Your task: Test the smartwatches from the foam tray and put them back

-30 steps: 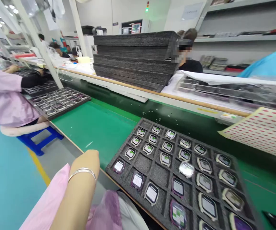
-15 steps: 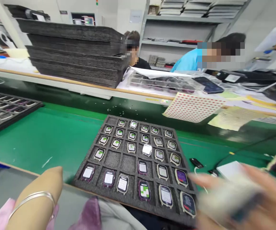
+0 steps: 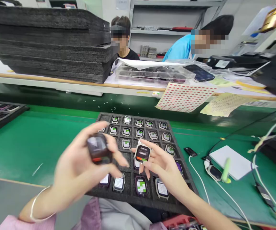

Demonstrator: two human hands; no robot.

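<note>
Over the left part of a black foam tray (image 3: 130, 195), my left hand (image 3: 72, 169) grips a dark smartwatch (image 3: 98, 148) between thumb and fingers, slightly blurred. Its screen is lit, with a red band low down. Close by, my right hand (image 3: 164, 166) pinches a pale-framed smartwatch (image 3: 142, 152) by its edges, above the tray's middle. That screen faces me, dark with orange and green at the bottom. Several watches lie face up in the tray's compartments, such as one purple-framed watch (image 3: 141, 186) showing green and white blocks. My hands hide part of the tray.
A stack of black foam sheets (image 3: 56, 48) stands on the shelf ahead. Red-dotted sticker sheets (image 3: 185, 97) hang over its edge. At right lie a cabled watch (image 3: 215, 173), a white box (image 3: 232, 161) and loose cables. Another filled tray (image 3: 1, 115) is far left. Two people sit beyond.
Both hands have come in over the tray, my left from the lower left and my right from the right edge. A dark watch now shows in my left hand. The view has shifted.
</note>
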